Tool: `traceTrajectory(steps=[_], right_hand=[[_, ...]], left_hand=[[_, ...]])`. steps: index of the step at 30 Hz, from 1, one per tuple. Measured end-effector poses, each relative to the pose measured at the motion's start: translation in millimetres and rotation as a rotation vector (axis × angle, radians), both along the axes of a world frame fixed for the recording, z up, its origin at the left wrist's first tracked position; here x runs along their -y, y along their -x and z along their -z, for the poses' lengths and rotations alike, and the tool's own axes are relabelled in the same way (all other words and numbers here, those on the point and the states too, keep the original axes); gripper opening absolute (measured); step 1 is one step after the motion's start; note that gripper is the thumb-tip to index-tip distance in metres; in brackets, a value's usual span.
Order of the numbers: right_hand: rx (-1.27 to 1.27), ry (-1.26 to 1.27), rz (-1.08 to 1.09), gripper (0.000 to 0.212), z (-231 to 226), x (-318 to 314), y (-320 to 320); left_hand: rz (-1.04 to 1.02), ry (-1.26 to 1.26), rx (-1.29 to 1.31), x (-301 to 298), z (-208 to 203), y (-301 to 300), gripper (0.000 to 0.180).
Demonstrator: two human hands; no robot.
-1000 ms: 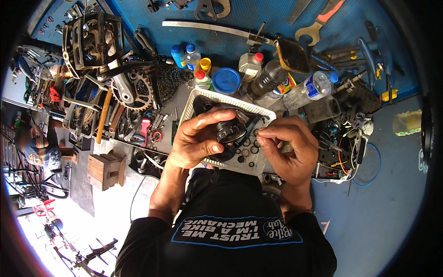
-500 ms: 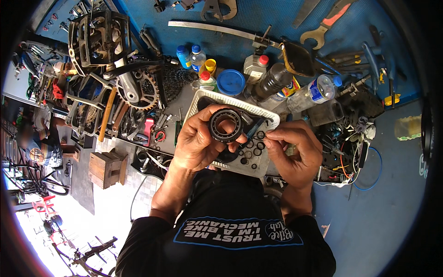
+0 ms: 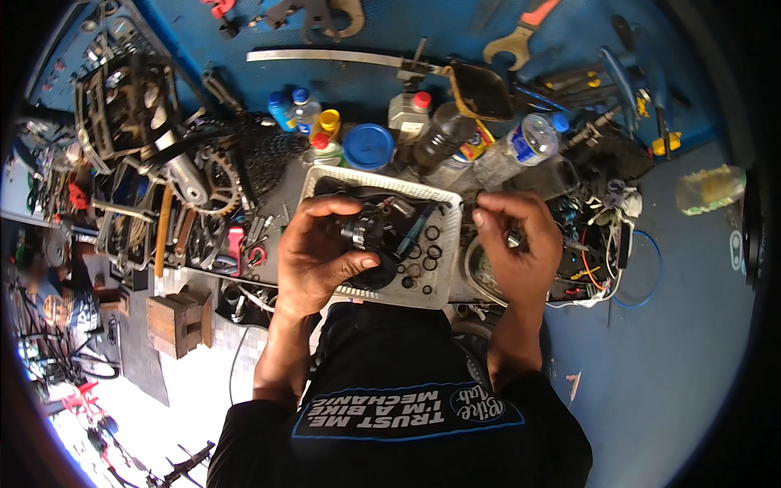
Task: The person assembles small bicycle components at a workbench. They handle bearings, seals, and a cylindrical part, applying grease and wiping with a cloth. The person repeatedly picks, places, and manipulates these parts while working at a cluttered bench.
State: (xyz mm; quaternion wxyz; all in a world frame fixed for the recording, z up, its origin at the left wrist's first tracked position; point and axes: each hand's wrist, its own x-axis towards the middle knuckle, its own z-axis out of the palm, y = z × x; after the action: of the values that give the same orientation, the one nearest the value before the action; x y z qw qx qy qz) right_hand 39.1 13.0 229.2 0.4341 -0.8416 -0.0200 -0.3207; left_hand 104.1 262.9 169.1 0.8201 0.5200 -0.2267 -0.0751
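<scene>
My left hand (image 3: 311,256) grips a black and silver ring-shaped bearing part (image 3: 364,232), thumb below and fingers above, over the white basket. The part now shows its side. My right hand (image 3: 527,252) is curled to the right of the basket, thumb and forefinger tips close together; whatever is between them is too small to name. A bit of silver shows within its curled fingers. Beneath my hands is the white perforated basket (image 3: 439,297), holding several small dark rings (image 3: 413,270) and a blue-green handled tool (image 3: 415,232).
Bottles and a blue-lidded tub (image 3: 368,146) stand behind the basket. A bicycle crankset (image 3: 191,187) and a wooden-handled tool (image 3: 163,232) lie left. Right are a clear bottle (image 3: 525,150) and a bin of cables (image 3: 598,268). Tools hang on the blue wall; a wooden crate (image 3: 175,325) sits lower left.
My left hand has turned the bearing part from face-on to side-on and lowered it slightly. My right hand has shifted clear of the basket's right edge. The whole view has swung, moving the bench leftward.
</scene>
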Motion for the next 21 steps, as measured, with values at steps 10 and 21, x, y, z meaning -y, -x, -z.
traceTrajectory(steps=[10,21], right_hand=[[-0.329,-0.088,0.352,0.017,121,99,-2],[-0.435,0.095,0.009,0.016,170,37,-73]], left_hand=[[-0.006,-0.127,-0.328,-26,73,15,0.049],[-0.15,-0.043,-0.503,-45,101,27,0.035]])
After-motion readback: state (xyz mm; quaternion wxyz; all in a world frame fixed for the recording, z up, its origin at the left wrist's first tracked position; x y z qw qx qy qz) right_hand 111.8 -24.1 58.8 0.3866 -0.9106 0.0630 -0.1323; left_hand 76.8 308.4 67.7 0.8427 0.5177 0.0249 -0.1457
